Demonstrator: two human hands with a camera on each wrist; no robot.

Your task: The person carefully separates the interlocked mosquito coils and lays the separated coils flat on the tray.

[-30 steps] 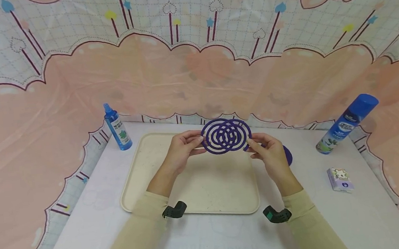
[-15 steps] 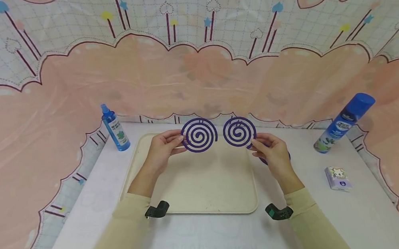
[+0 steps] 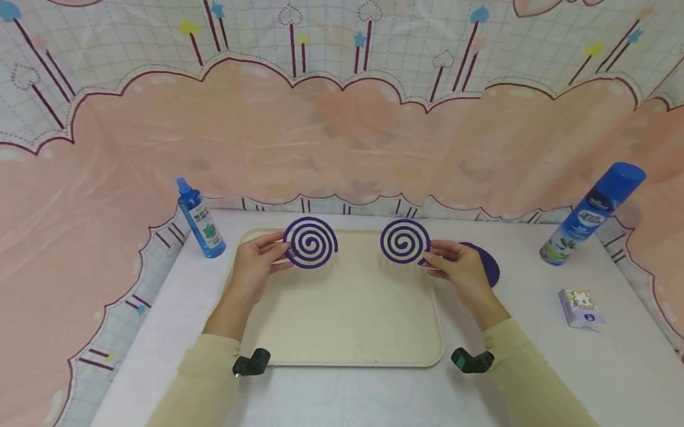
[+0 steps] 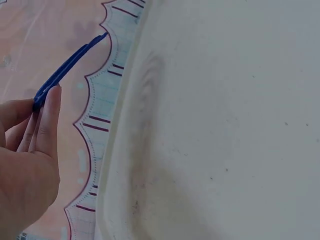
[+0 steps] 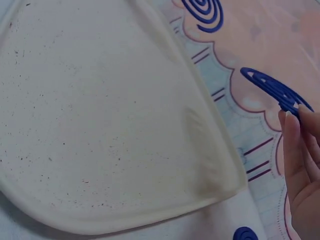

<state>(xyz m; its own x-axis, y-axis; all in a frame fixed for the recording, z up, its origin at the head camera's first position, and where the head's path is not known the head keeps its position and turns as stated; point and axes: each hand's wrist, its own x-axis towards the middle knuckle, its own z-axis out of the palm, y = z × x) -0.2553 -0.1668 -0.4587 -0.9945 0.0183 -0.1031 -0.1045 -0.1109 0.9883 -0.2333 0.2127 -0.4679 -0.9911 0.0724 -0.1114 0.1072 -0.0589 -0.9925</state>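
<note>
Two dark blue mosquito coils are held up over the beige tray, apart from each other. My left hand pinches the left mosquito coil at its outer edge between thumb and fingers. The right mosquito coil is pinched by my right hand near its outer end. In the left wrist view the left coil shows nearly edge-on above the fingertips. The right wrist view shows the right coil tilted, its rim between thumb and fingers. Another dark blue coil lies on the table, partly hidden behind my right hand.
A blue spray bottle stands at the back left. On the right are a blue aerosol can and a small purple-and-white box. A patterned cloth rises behind the white table.
The two coils overlapped in view a second ago. My left hand has moved left with its coil, leaving a wide gap. Both coils now appear slightly lower than half a second ago.
</note>
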